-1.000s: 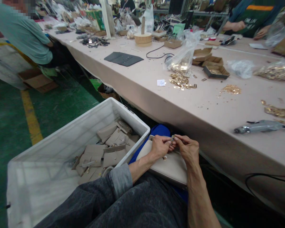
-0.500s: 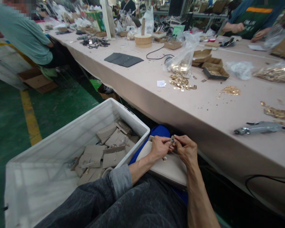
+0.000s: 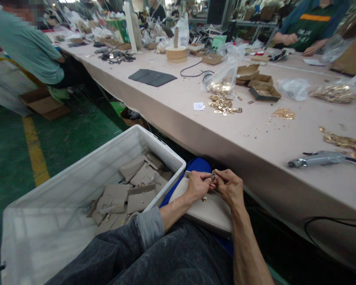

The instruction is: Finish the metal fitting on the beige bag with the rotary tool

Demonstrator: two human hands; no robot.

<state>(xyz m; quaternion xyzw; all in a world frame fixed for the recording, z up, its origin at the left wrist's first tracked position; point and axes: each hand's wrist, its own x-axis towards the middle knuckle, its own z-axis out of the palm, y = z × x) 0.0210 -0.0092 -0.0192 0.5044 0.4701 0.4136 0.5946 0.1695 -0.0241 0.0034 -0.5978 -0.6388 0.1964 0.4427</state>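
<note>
Both hands meet low in my view, over the lap, just under the edge of the long pale pink worktable [image 3: 195, 118]. Left hand [image 3: 197, 185] and right hand [image 3: 230, 188] each pinch, fingertips together, one small metal fitting [image 3: 213, 176] between them; its details are too small for me to read. Beneath the hands a flat beige leather bag panel [image 3: 209, 211] lies across the lap, on blue cloth [image 3: 195, 165]. Just left of it stands a white plastic crate [image 3: 112, 154] with more beige leather pieces [image 3: 130, 190] piled at its far end. On the table, well apart from the hands: a grey electric screwdriver [image 3: 316, 159] with black cable, loose piles of gold-coloured metal fittings [image 3: 224, 105], a clear plastic bag [image 3: 225, 73], a dark grey leather sheet [image 3: 152, 77]. A person in a pale green shirt [image 3: 23, 43] sits at the far left; another person's hands [image 3: 287, 38] rest on the table's far side.
</note>
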